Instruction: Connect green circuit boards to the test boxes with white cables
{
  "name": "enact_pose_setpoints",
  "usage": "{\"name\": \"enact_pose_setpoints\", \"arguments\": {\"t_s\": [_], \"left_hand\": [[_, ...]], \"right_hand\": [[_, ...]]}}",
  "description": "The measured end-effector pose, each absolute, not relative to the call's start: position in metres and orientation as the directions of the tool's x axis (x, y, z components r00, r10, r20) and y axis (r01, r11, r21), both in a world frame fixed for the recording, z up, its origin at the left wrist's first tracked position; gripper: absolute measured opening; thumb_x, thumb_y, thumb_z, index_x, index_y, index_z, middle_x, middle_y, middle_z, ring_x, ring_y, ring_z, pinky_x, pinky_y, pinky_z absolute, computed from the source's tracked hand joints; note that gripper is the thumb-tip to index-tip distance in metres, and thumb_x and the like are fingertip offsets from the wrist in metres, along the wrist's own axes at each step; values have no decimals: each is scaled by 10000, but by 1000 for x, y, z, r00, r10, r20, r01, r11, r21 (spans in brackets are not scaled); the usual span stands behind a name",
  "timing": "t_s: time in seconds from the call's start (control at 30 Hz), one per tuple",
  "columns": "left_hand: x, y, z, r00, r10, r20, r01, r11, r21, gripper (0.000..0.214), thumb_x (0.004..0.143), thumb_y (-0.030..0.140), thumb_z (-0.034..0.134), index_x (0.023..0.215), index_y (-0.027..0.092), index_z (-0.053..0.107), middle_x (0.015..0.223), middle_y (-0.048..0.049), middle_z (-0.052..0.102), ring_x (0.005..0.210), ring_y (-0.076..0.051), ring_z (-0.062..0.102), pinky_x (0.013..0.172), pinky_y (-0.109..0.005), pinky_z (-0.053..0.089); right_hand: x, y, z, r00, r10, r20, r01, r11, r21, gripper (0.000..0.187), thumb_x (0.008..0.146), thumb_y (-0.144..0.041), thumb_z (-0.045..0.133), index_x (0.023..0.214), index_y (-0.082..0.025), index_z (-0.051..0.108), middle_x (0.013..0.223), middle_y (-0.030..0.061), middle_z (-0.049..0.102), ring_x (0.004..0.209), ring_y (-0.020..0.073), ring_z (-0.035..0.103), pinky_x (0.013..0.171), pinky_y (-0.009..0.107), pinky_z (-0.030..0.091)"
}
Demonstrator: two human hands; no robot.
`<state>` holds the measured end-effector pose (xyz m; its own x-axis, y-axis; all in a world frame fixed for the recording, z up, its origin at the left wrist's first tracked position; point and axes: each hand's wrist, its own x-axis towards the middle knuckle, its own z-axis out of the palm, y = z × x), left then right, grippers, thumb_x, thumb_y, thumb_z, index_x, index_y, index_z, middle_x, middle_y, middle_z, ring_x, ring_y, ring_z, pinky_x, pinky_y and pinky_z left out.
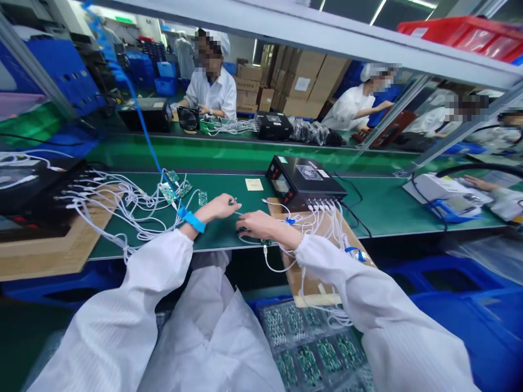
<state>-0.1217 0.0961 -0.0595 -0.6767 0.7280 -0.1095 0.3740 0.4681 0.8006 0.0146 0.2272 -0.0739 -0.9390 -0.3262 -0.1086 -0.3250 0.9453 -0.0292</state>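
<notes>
My left hand (223, 206), with a blue wrist strap (194, 221), is closed in a pinch on a small connector at the end of a white cable. My right hand (254, 224) lies beside it on the green mat (229, 188), fingers curled over a small dark part that I cannot make out. Both hands are close together near the bench's front edge. White cables (322, 218) run from a black test box (304, 182) just right of my hands. Small green circuit boards (180, 188) lie to the left among more white cables.
A clear tray of green circuit boards (310, 343) sits on my lap side, below the bench. A second black box (32, 190) with cables stands at left. A yellow note (254, 184) lies on the mat. Other people in white coats work across the green conveyor (229, 152).
</notes>
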Motion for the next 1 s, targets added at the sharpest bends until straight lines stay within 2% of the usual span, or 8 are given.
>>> {"name": "enact_pose_setpoints", "arguments": {"t_s": [0.17,0.23,0.33,0.43,0.6,0.7,0.8,1.0], "left_hand": [[-107,70,-65,-744,645,173,580,496,646,67,876,230,669,921,180,662,937,-110,644,942,-280,623,836,-341,437],[-99,74,-68,-701,693,171,607,453,653,133,904,298,649,840,182,651,839,-90,635,823,-253,614,762,-330,437],[-82,89,-75,-568,823,-3,419,293,859,365,903,467,649,668,190,614,583,-16,525,579,-176,495,586,-295,367],[-63,104,-83,-567,823,11,151,91,984,385,832,528,714,693,176,642,546,26,461,522,-119,385,514,-262,295],[-45,114,-92,-635,772,10,-137,-126,983,436,783,567,748,866,142,693,690,-7,580,554,-86,404,501,-228,289],[-43,116,-96,-634,773,-10,-233,-179,956,445,776,567,757,904,148,677,754,-22,612,550,-71,408,480,-210,261],[-44,118,-101,-638,770,-30,-299,-212,930,416,777,546,757,772,162,597,679,10,541,523,-56,366,468,-198,242],[-39,123,-106,-675,737,-39,-339,-263,903,431,807,560,703,739,172,528,669,28,469,539,-55,362,480,-190,260]], "right_hand": [[12,259,-64,-969,-209,135,-228,962,-147,150,993,-324,614,991,-188,679,976,84,691,851,198,629,664,272,353],[13,269,-63,-959,-143,244,-201,951,-235,160,983,-326,598,970,-174,649,935,82,676,820,193,605,689,275,370],[17,278,-63,-941,-63,333,-189,914,-360,196,961,-358,570,930,-168,607,858,63,645,733,173,552,686,281,379],[21,283,-62,-941,20,339,-154,864,-479,251,928,-416,584,914,-165,597,825,37,628,685,152,512,667,277,381],[22,293,-53,-971,60,231,-128,684,-718,403,958,-540,529,942,-159,659,928,52,688,859,199,601,795,303,443],[16,290,-51,-978,25,208,-138,669,-730,468,964,-595,516,926,-161,687,913,44,697,851,197,609,798,296,440],[10,278,-53,-980,-15,196,-151,695,-703,493,954,-621,536,831,-164,673,789,17,668,768,172,588,749,276,419],[-5,264,-68,-978,25,208,-140,662,-737,543,973,-620,483,658,-189,579,603,-5,598,609,149,544,653,272,394]]}}
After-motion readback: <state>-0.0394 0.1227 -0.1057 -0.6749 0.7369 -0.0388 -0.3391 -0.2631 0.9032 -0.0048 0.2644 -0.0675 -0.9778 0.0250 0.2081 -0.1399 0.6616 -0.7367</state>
